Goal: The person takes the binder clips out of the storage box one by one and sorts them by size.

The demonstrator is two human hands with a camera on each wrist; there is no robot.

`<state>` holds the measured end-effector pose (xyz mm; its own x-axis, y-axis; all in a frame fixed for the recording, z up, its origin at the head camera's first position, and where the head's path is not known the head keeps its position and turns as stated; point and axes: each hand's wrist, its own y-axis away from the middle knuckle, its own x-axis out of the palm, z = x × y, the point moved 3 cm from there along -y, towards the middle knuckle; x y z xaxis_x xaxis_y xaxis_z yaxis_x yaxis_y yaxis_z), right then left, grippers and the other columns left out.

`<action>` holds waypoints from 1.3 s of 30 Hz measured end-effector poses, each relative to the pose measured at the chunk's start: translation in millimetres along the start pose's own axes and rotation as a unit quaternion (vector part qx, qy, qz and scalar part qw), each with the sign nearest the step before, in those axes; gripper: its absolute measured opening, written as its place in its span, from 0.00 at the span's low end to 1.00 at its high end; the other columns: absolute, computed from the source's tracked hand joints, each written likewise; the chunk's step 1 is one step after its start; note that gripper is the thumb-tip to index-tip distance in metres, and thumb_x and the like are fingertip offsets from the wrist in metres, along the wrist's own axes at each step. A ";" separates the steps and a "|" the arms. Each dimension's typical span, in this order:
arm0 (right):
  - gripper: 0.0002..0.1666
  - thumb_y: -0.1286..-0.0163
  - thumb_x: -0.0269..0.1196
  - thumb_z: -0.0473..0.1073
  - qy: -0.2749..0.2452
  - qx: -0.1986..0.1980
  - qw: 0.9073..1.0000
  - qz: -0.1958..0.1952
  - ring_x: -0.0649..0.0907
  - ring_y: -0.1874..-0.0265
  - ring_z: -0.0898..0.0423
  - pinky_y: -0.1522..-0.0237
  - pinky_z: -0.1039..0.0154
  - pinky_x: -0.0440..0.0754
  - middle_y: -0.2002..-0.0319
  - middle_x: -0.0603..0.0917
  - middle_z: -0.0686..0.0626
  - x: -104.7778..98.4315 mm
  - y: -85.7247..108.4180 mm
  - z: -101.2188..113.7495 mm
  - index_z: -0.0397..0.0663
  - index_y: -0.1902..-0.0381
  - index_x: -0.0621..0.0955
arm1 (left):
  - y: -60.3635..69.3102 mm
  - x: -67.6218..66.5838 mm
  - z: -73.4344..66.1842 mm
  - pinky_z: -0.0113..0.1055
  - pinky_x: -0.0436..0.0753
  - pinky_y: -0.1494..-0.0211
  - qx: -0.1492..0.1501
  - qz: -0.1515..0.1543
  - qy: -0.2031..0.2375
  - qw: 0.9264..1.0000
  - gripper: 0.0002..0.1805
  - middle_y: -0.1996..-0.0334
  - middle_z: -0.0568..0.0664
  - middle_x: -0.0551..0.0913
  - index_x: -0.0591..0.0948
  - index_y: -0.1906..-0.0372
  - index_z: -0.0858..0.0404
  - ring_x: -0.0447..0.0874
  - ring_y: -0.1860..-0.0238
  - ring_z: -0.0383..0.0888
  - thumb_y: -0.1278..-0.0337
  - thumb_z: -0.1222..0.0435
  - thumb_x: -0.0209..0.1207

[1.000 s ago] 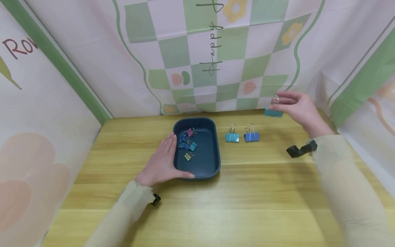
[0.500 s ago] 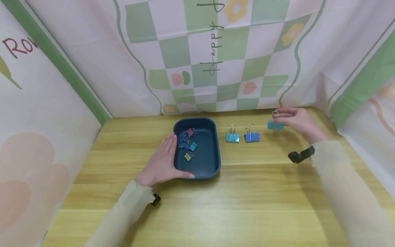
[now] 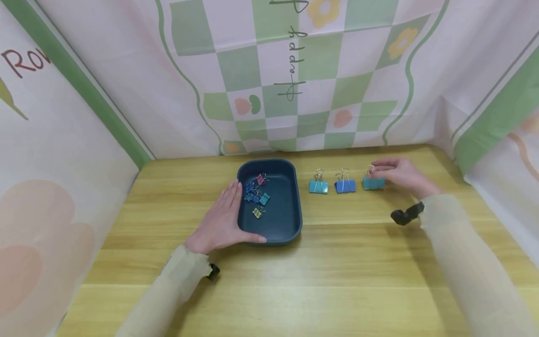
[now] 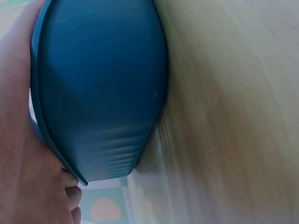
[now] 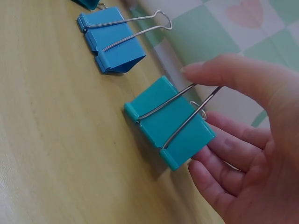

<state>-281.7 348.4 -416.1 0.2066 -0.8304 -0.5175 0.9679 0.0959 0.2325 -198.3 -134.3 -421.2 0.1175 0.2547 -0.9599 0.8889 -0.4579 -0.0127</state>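
Left wrist view: tray (image 4: 100, 84) cut off at top, inside hidden. Right wrist: right hand (image 5: 257, 158) partly hides held clip (image 5: 170, 126); far teal clip (image 5: 88, 3) cropped. Head: small clips (image 3: 255, 199) overlap, count unclear.

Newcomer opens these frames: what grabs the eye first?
Likely the dark blue tray near the head view's centre, small clips inside, left hand along its left side. Then, to its right, three large binder clips in a row, the right hand holding the rightmost teal clip.

On the desk (image 3: 269, 290), a tray (image 3: 281, 201) with small clips (image 3: 264, 199) in its left half; to its right — in a row — two big clips (image 3: 318, 187), then a third clip (image 3: 373, 183) in the right grip (image 3: 402, 175).
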 end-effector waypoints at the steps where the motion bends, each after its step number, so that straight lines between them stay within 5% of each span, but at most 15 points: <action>1: 0.45 0.31 0.70 0.54 0.001 0.001 1.000 0.001 0.80 0.57 0.74 0.46 0.68 0.78 0.34 0.76 0.36 0.5 -0.8 -0.9 0.35 0.26 0.67 | 0.0 -0.2 -0.1 0.43 0.42 0.21 -0.001 0.001 0.001 1.000 0.84 0.18 0.57 0.34 0.40 0.18 0.67 0.31 0.19 0.49 0.72 0.12 0.51; 5: 0.45 0.30 0.70 0.53 0.006 0.000 1.000 0.004 0.81 0.56 0.72 0.52 0.75 0.77 0.34 0.76 0.36 1.6 -3.8 -3.7 0.34 0.26 0.67 | -0.2 -0.2 -0.2 0.43 0.42 0.21 -0.001 0.002 0.001 1.000 0.84 0.18 0.58 0.34 0.41 0.19 0.68 0.30 0.19 0.49 0.72 0.13 0.51; 19: 0.43 0.26 0.66 0.51 0.026 -0.016 0.999 0.010 0.82 0.55 0.72 0.48 0.74 0.77 0.36 0.77 0.35 1.6 -5.1 -8.2 0.30 0.26 0.65 | -0.8 -0.6 -0.1 0.43 0.41 0.20 0.001 0.002 -0.005 1.000 0.84 0.18 0.57 0.33 0.40 0.19 0.68 0.30 0.19 0.49 0.72 0.13 0.51; 27: 0.51 0.29 0.68 0.54 0.019 -0.009 1.000 0.005 0.71 0.32 0.39 0.32 0.47 0.69 0.29 0.69 0.32 -0.8 -0.5 -3.6 0.33 0.22 0.58 | -0.6 -1.3 -0.8 0.43 0.41 0.20 0.000 0.005 -0.006 1.000 0.84 0.18 0.57 0.33 0.41 0.19 0.68 0.28 0.20 0.47 0.73 0.12 0.51; 33: 0.52 0.30 0.70 0.55 0.020 -0.024 0.999 -0.026 0.68 0.31 0.37 0.29 0.39 0.62 0.27 0.66 0.32 -11.6 8.6 18.4 0.35 0.22 0.58 | 0.6 -1.9 -1.4 0.42 0.41 0.21 -0.004 0.008 -0.002 1.000 0.84 0.18 0.57 0.33 0.40 0.19 0.67 0.29 0.20 0.47 0.73 0.12 0.50; 39: 0.54 0.33 0.71 0.58 0.020 -0.041 0.997 -0.058 0.69 0.30 0.40 0.29 0.42 0.64 0.27 0.66 0.35 -21.2 19.8 47.2 0.39 0.21 0.59 | 0.5 -2.2 -1.8 0.42 0.41 0.21 -0.002 0.005 -0.003 1.000 0.85 0.18 0.58 0.34 0.40 0.19 0.67 0.29 0.20 0.47 0.74 0.12 0.50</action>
<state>-273.7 342.0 -361.7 0.0961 -0.8167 -0.5690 0.9938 0.0463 0.1014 -197.3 -133.6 -418.6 0.1242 0.2442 -0.9618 0.8896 -0.4568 -0.0011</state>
